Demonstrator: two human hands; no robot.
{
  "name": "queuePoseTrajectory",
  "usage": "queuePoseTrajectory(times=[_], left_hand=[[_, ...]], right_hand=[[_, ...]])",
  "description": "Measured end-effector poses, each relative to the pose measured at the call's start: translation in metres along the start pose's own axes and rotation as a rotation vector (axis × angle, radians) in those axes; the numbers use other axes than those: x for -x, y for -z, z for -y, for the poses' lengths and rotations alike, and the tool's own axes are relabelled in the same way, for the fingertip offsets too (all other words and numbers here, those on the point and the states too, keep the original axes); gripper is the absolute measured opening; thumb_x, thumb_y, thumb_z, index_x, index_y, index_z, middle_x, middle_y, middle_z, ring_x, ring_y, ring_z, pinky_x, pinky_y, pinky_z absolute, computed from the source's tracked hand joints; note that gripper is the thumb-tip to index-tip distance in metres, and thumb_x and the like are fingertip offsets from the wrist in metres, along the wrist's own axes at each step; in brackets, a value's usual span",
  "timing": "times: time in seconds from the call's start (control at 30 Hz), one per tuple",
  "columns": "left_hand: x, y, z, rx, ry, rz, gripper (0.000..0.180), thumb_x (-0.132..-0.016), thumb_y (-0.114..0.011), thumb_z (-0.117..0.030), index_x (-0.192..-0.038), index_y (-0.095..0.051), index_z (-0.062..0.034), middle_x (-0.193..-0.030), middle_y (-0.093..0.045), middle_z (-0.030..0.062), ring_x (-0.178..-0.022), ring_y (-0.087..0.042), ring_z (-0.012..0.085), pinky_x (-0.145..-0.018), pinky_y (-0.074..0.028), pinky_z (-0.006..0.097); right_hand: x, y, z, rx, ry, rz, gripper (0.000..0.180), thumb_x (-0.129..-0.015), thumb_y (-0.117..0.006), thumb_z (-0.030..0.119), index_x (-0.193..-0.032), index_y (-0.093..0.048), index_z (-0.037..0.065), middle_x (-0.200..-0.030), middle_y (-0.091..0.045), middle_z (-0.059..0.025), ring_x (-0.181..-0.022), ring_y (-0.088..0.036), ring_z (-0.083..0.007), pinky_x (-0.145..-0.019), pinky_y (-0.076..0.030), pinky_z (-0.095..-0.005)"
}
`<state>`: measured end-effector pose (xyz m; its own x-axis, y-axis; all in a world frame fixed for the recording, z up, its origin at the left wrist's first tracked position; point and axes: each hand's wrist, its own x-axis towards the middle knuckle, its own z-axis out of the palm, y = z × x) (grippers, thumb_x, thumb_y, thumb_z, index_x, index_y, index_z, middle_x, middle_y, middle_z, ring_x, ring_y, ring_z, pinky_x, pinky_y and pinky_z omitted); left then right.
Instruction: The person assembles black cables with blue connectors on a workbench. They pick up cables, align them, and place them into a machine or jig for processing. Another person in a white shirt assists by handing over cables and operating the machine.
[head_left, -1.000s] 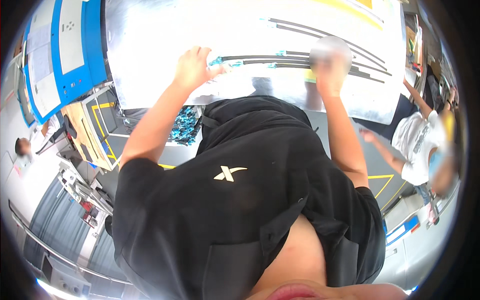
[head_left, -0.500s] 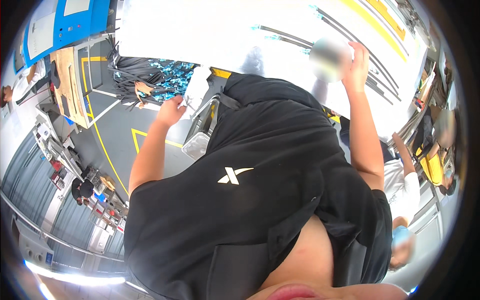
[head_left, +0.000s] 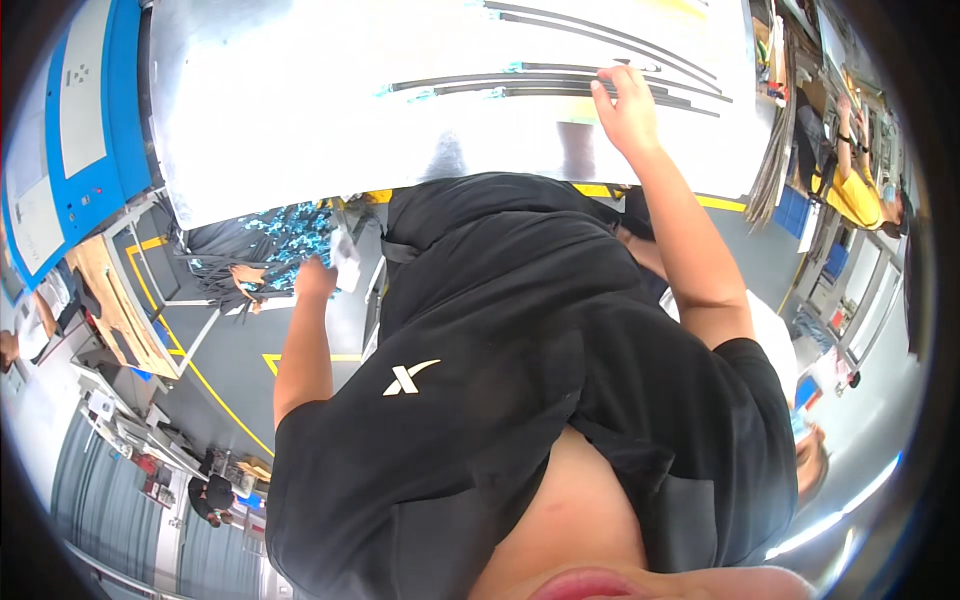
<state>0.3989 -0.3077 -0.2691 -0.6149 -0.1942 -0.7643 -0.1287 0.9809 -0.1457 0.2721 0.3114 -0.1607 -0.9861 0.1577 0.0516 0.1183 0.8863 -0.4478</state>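
Observation:
Several long, thin black cable-like strips (head_left: 560,91) with light-blue ends lie roughly side by side on the bright white table (head_left: 300,130). My right hand (head_left: 628,112) is over their right part, thumb and fingers apart, with the fingertips at the strips. Low on the left, my left hand (head_left: 316,278) is at the near edge of a heap of similar black strips (head_left: 215,255) with bright blue ends. Its fingers are blurred and partly hidden, so what they hold does not show. A crumpled white sheet (head_left: 345,260) hangs beside this hand.
A blue and white machine (head_left: 95,130) stands at the left, beside a wooden-topped bench (head_left: 122,305). Long thin rods (head_left: 772,165) are bundled past the table's right edge. A person in yellow (head_left: 855,200) is at the far right, and another in white (head_left: 775,335) is close behind my right arm.
The whole view has turned, so the table and strips sit differently. My right hand has come down onto the strips' right part. My left hand remains by the heap.

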Motion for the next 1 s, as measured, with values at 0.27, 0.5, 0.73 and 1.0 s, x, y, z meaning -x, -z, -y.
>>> queuePoseTrajectory(times=[0.27, 0.5, 0.73, 1.0], left_hand=[[0.030, 0.185, -0.212, 0.458, -0.845, -0.717, 0.027, -0.090, -0.073, -0.029, -0.085, -0.070, -0.0024, -0.081, -0.068, 0.0157, -0.082, -0.068, 0.0365, -0.075, -0.054, 0.047], [-0.011, 0.148, -0.271, 0.140, -0.762, -0.664, 0.019, -0.090, -0.070, -0.024, -0.092, -0.069, -0.0053, -0.094, -0.070, 0.0144, -0.094, -0.068, 0.0331, -0.085, -0.053, 0.049], [-0.003, 0.183, -0.200, -0.135, -0.603, -0.621, 0.017, -0.090, -0.058, -0.015, -0.098, -0.068, -0.0033, -0.096, -0.071, 0.0166, -0.096, -0.070, 0.0345, -0.083, -0.056, 0.049], [-0.023, 0.189, -0.131, 0.070, -0.432, -0.623, 0.020, -0.096, -0.060, -0.021, -0.095, -0.065, -0.0019, -0.098, -0.070, 0.0182, -0.094, -0.069, 0.0373, -0.085, -0.055, 0.049]], right_hand=[[0.016, -0.016, 0.001, -0.048, 0.068, -0.002, 0.019, -0.092, -0.069, 0.015, -0.105, -0.069, 0.001, -0.108, -0.066, -0.0154, -0.103, -0.065, -0.0363, -0.092, -0.052, -0.0448], [0.009, -0.006, 0.017, -0.058, 0.146, 0.054, 0.018, -0.092, -0.069, 0.014, -0.104, -0.069, 0.001, -0.108, -0.066, -0.0163, -0.103, -0.065, -0.0359, -0.092, -0.052, -0.0440], [0.011, -0.004, 0.008, -0.040, 0.018, 0.161, 0.021, -0.090, -0.070, 0.015, -0.107, -0.069, 0.003, -0.110, -0.066, -0.0165, -0.105, -0.065, -0.0357, -0.093, -0.052, -0.0434], [0.003, -0.010, 0.013, 0.034, 0.210, 0.390, 0.028, -0.086, -0.076, 0.020, -0.109, -0.067, 0.006, -0.107, -0.063, -0.0137, -0.107, -0.064, -0.0349, -0.092, -0.053, -0.0449]])
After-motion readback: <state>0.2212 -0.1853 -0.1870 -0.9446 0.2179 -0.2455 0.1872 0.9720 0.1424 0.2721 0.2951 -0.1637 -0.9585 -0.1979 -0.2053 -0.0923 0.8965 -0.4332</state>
